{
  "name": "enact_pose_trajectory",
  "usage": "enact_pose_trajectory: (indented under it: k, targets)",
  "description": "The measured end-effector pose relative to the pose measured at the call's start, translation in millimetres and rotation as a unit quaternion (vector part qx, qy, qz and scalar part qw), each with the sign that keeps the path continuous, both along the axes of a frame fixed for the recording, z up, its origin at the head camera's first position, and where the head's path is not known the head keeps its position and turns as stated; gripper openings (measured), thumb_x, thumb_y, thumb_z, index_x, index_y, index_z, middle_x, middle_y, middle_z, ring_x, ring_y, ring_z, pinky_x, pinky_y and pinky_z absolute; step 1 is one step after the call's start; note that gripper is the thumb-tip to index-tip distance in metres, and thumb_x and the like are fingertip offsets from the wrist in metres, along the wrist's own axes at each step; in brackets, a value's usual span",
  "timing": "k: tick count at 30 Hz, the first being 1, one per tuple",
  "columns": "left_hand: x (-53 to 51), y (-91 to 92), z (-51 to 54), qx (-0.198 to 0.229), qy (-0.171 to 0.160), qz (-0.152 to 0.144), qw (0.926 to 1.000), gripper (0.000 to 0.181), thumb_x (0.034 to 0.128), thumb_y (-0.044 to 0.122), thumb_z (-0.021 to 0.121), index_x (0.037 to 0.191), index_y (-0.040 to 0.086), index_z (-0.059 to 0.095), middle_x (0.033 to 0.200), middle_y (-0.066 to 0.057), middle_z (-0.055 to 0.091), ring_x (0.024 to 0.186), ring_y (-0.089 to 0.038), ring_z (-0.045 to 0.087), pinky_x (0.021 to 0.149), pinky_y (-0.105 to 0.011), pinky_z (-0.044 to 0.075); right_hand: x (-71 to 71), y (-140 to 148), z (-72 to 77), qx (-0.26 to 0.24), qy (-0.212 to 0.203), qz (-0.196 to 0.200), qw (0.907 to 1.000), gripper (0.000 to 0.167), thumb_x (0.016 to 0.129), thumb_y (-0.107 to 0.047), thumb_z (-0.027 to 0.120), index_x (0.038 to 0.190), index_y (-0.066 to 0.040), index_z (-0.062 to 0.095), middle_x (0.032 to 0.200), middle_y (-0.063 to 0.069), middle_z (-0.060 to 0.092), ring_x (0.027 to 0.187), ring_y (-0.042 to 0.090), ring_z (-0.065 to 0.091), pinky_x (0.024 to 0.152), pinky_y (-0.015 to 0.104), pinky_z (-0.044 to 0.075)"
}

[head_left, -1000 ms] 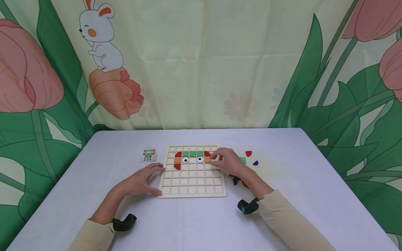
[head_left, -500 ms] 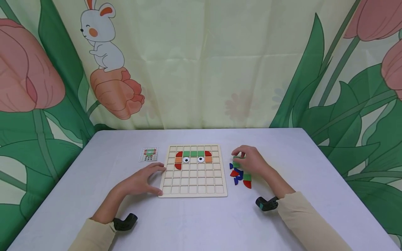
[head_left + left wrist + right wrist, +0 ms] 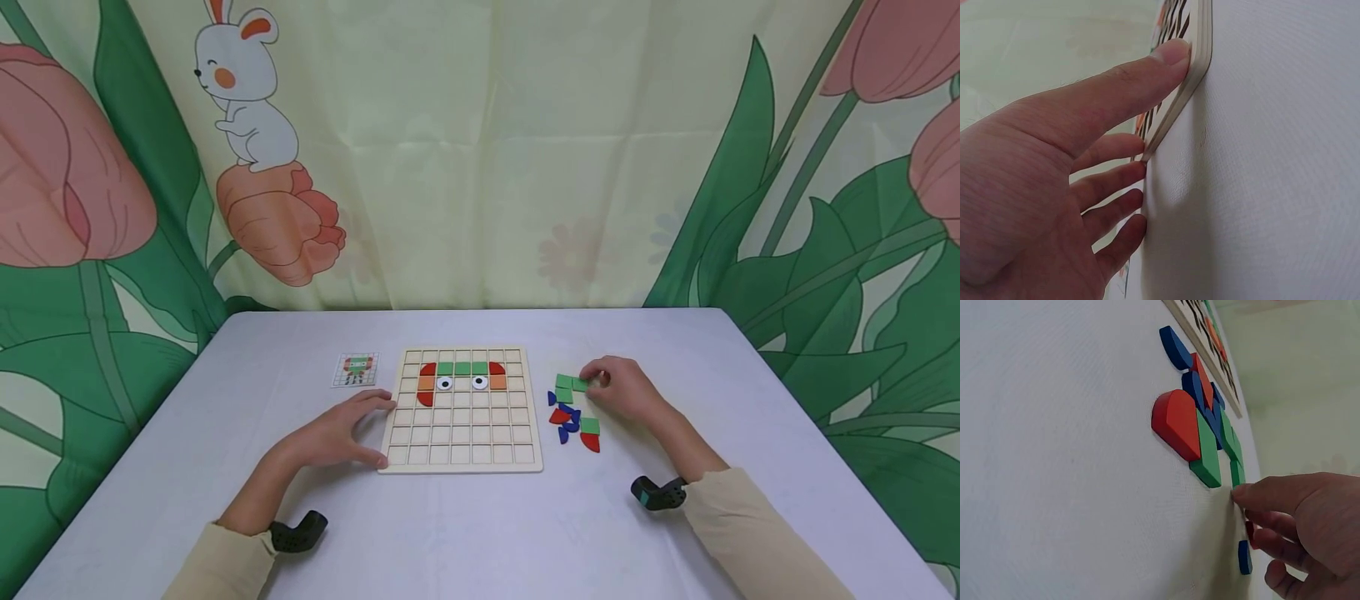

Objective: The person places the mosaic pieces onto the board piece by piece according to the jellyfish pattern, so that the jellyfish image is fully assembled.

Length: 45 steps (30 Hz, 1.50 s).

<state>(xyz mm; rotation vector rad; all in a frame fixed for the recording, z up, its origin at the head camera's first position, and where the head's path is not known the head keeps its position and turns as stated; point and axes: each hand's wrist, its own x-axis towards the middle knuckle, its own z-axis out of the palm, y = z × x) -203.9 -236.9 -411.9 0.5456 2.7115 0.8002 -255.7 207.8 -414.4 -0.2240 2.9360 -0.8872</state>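
A wooden grid board [image 3: 465,454] lies on the table, with red, orange and green pieces and two eye pieces [image 3: 479,382] in its upper rows. My left hand [image 3: 330,433] rests against its left side; the thumb [image 3: 1172,53] touches near the front corner and the fingers are spread along the edge. To the right of the board, my right hand [image 3: 622,390] is at the green squares [image 3: 565,388], its thumb touching or just beside the end one. Close to its fingers in the right wrist view are a red piece [image 3: 1250,535] and a blue piece [image 3: 1245,557]. I see nothing between thumb and fingers.
More loose pieces lie right of the board: a red rounded piece [image 3: 591,442], a green square [image 3: 589,426] and several blue ones [image 3: 563,434]. A small picture card [image 3: 355,369] of a robot figure lies left of the board. A printed curtain [image 3: 480,167] hangs behind the table.
My right hand has gone from the board's right side to the loose pieces, then slightly farther right, uncovering the green squares. The left hand stays at the board.
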Motion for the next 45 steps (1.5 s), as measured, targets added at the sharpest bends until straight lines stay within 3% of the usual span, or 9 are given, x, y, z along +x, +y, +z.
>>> enact_pose_trajectory:
  k: [17, 26, 38, 45]
  targets:
    - [-1.7, 0.0, -1.5, 0.000, -0.007, 0.006, 1.0000, 0.086, 0.0652, 0.043, 0.087, 0.137, 0.012, 0.051, 0.151, -0.011, 0.040, 0.142, -0.036, 0.030, 0.114, -0.059, 0.028, -3.4, 4, -1.9, -0.003, 0.016, 0.012, 0.9998, 0.018, 0.083, -0.012, 0.074, 0.101, -0.011, 0.072, 0.092, 0.006, 0.065, 0.086, 0.021, 0.051, 0.070, 0.024, 0.048]
    - [-1.2, -0.2, -0.6, 0.001, -0.009, 0.003, 1.0000, 0.086, 0.0657, 0.042, 0.087, 0.137, 0.012, 0.050, 0.151, -0.011, 0.040, 0.142, -0.037, 0.030, 0.114, -0.059, 0.028, -3.9, 0, 0.4, -0.012, 0.039, 0.028, 0.9988, 0.017, 0.083, -0.014, 0.075, 0.100, -0.011, 0.073, 0.095, 0.006, 0.068, 0.084, 0.020, 0.052, 0.070, 0.024, 0.048]
    - [-0.5, -0.9, 0.3, 0.003, -0.008, -0.001, 1.0000, 0.086, 0.0661, 0.041, 0.087, 0.137, 0.011, 0.050, 0.151, -0.011, 0.039, 0.142, -0.036, 0.030, 0.114, -0.058, 0.028, 0.1, -49, 10.4, -0.041, 0.023, 0.055, 0.9974, 0.019, 0.082, -0.017, 0.077, 0.101, -0.016, 0.073, 0.098, 0.002, 0.069, 0.083, 0.018, 0.054, 0.062, 0.023, 0.051]
    - [-0.1, -1.1, 1.0, 0.005, -0.008, -0.003, 0.9999, 0.086, 0.0661, 0.041, 0.087, 0.137, 0.011, 0.050, 0.151, -0.011, 0.039, 0.143, -0.036, 0.030, 0.114, -0.058, 0.028, 1.0, -84, 11.5, -0.052, 0.035, 0.106, 0.9924, 0.016, 0.082, -0.019, 0.077, 0.098, -0.018, 0.074, 0.090, -0.003, 0.067, 0.079, 0.015, 0.052, 0.059, 0.023, 0.047]
